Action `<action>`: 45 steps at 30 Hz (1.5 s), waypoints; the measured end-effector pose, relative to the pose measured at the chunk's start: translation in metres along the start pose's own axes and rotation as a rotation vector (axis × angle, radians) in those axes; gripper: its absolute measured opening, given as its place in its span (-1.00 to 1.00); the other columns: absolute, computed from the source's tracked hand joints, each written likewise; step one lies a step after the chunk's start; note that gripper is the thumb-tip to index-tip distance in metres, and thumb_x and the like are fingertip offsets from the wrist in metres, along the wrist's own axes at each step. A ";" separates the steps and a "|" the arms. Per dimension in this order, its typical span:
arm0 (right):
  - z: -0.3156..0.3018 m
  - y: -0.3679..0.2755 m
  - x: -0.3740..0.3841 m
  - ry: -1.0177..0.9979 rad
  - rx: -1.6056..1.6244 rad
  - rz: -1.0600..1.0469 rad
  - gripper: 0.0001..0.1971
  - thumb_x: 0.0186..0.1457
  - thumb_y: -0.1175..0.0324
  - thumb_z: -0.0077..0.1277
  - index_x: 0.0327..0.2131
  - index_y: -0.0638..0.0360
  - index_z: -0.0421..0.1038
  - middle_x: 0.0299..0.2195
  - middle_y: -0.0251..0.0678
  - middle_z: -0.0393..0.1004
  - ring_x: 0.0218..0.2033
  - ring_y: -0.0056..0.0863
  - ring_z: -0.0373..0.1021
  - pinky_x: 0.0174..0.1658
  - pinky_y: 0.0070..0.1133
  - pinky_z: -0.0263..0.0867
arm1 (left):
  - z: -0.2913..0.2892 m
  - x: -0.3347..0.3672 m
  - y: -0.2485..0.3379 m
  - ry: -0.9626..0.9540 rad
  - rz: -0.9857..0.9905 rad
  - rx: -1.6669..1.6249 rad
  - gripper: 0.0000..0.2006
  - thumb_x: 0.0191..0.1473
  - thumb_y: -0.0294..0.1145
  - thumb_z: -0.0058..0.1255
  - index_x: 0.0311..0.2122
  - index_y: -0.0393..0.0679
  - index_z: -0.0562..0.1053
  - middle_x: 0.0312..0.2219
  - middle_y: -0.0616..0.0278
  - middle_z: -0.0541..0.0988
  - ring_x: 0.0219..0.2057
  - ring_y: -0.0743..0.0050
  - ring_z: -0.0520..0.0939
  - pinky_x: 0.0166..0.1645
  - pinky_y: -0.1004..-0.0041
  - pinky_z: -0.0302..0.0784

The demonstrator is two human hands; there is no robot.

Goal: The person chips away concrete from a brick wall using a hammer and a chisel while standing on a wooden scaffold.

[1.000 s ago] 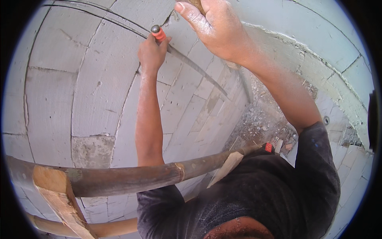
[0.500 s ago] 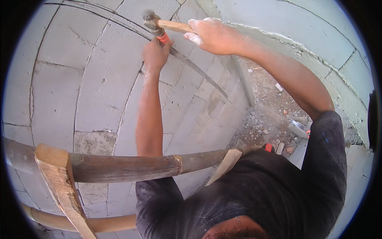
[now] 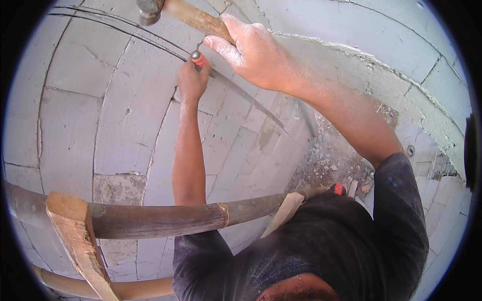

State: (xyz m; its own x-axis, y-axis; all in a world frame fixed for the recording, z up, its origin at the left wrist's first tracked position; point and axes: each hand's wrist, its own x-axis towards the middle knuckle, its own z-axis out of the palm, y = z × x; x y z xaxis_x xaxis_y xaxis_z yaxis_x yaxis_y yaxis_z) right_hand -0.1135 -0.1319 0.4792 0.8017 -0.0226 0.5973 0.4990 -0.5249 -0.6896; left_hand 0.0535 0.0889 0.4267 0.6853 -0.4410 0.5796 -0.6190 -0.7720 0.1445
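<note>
My left hand (image 3: pixel 192 83) is wrapped round a chisel (image 3: pixel 200 59) with a red grip and a round metal striking end. Its tip is out of sight behind my hand, against the grey block wall (image 3: pixel 130 100). A dark groove (image 3: pixel 251 100) runs from beside that hand down and right along the wall. My right hand (image 3: pixel 256 54) grips the wooden handle of a hammer (image 3: pixel 193 17). The hammer's metal head is raised above and left of the chisel, apart from it. White dust coats my right hand and forearm.
Two black cables (image 3: pixel 125 30) run along the wall at upper left, toward the chisel. A bamboo pole (image 3: pixel 160 220) crosses in front of my body, with a wooden plank (image 3: pixel 75 241) against it. Rubble (image 3: pixel 326 160) lies on the ground below. A second block wall (image 3: pixel 371 30) rises at right.
The hammer was at the chisel's end and has swung up, left and toward me, baring the metal striking end. My left hand has stayed nearly in place with the chisel.
</note>
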 end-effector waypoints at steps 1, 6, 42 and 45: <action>-0.001 -0.001 -0.004 0.083 0.125 0.035 -0.61 0.28 0.07 -0.10 -0.27 0.30 0.34 -0.50 0.04 0.46 -0.44 -0.04 0.47 -0.35 -0.21 0.35 | 0.002 0.004 0.010 -0.035 -0.031 -0.031 -0.67 -0.04 -0.21 0.25 -0.33 -0.29 0.49 -0.47 -0.07 0.59 -0.36 -0.15 0.61 -0.25 0.11 0.46; 0.012 0.062 -0.010 -0.153 -0.236 0.041 -0.61 0.28 0.05 -0.10 -0.28 0.27 0.33 -0.49 0.01 0.45 -0.50 -0.15 0.42 -0.39 -0.26 0.32 | 0.007 -0.004 0.020 -0.090 0.002 0.047 -0.70 -0.03 -0.23 0.23 -0.32 -0.25 0.49 -0.47 -0.06 0.60 -0.34 -0.14 0.61 -0.25 0.10 0.47; -0.001 0.077 -0.050 0.108 0.273 0.314 -0.56 0.24 0.00 -0.04 -0.40 0.26 0.31 -0.69 -0.30 0.26 -0.68 -0.46 0.26 -0.52 -0.38 0.20 | 0.046 -0.023 0.009 -0.093 0.014 -0.042 -0.71 -0.04 -0.32 0.25 -0.30 -0.30 0.46 -0.47 -0.03 0.59 -0.38 -0.09 0.59 -0.29 0.13 0.45; 0.002 0.055 -0.045 0.176 0.225 0.220 -0.57 0.25 0.03 -0.04 -0.40 0.30 0.31 -0.67 -0.17 0.33 -0.64 -0.27 0.31 -0.47 -0.31 0.22 | 0.048 -0.022 0.008 -0.090 0.039 -0.018 -0.72 -0.04 -0.33 0.24 -0.30 -0.29 0.46 -0.48 -0.02 0.58 -0.34 -0.07 0.58 -0.26 0.13 0.44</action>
State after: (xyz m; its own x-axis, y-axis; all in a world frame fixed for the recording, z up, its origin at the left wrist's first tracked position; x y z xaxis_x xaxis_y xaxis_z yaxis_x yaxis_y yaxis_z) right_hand -0.1214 -0.1578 0.4130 0.8389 -0.2703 0.4724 0.3965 -0.2911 -0.8706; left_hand 0.0515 0.0704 0.3767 0.6919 -0.5103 0.5108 -0.6520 -0.7454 0.1385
